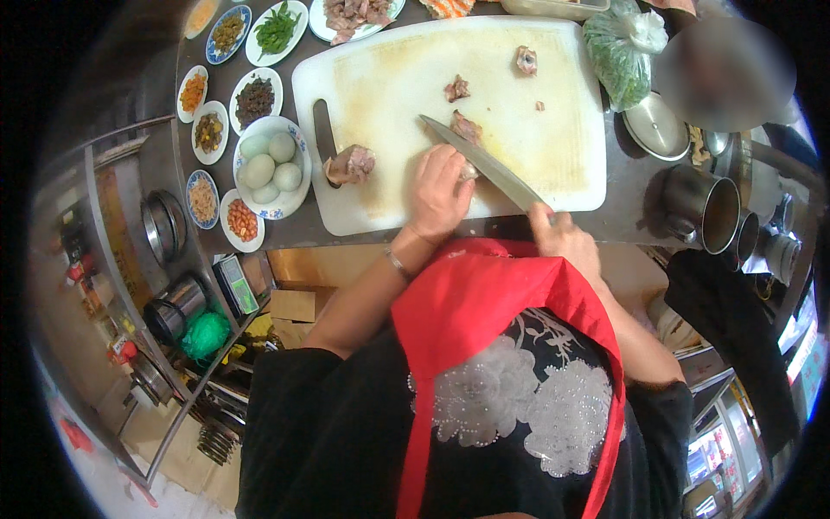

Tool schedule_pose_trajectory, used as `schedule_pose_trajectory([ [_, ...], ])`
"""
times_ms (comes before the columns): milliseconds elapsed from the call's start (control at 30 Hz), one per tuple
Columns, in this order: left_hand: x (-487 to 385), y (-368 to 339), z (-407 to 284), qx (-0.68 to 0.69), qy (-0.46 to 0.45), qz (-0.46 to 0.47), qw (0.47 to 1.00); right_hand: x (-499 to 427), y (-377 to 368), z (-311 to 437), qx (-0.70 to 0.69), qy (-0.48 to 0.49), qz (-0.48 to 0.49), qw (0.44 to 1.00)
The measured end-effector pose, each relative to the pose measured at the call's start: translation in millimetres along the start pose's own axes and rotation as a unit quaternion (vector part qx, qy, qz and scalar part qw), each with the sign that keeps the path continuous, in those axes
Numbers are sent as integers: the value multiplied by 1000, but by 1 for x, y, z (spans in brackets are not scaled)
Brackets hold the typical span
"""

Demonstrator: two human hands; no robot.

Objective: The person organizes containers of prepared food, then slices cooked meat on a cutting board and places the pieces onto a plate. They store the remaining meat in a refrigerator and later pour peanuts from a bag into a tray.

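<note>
My right hand (pixel 565 241) grips the handle of a large kitchen knife (pixel 487 163), its blade slanting up and left across a white plastic cutting board (pixel 551 143). Beside the blade, my left hand (pixel 442 188) presses on a small piece of meat (pixel 468 171), mostly hidden under the fingers. A chopped raw chunk (pixel 467 127) lies just across the blade. Farther up the board are a small meat piece (pixel 457 88) and a bony piece (pixel 527 60). A larger chunk of meat (pixel 351 165) rests near the board's handle slot.
Left of the board stand a bowl of pale eggs (pixel 260 170), a dish of peanuts (pixel 242 220) and several small dishes. Behind it is a plate of cut meat (pixel 356 18). To the right are a bag of greens (pixel 621 58), a lid (pixel 657 126) and a metal pot (pixel 703 206).
</note>
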State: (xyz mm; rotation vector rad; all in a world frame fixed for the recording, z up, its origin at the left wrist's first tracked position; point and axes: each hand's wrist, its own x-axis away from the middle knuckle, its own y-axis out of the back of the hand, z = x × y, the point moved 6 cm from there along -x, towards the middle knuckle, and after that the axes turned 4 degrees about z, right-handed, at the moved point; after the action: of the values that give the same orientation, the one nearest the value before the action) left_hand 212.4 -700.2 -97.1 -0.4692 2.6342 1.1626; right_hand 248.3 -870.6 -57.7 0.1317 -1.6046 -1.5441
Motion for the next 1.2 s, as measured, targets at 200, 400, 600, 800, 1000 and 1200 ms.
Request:
schedule_pose_trajectory([
  [200, 0, 6, 3, -31, 1, -20, 999, -65, 1, 35, -26, 78, -181, 980],
  [400, -2, 9, 3, -14, 9, -25, 1000, -61, 43, 6, -98, 125, -98, 982],
  [600, 5, 1, 4, -25, -12, -19, 999, 18, 24, -13, -21, 61, 27, 998],
  [800, 3, 3, 0, -12, -12, -15, 1000, -16, 0, 3, 1, 34, -19, 999],
  [1000, -1, 5, 0, -8, -1, -10, 1000, -78, 21, 19, -35, 147, -141, 978],
  [1200, 5, 3, 3, -6, -3, -24, 1000, -11, 40, -12, -59, 122, -13, 991],
])
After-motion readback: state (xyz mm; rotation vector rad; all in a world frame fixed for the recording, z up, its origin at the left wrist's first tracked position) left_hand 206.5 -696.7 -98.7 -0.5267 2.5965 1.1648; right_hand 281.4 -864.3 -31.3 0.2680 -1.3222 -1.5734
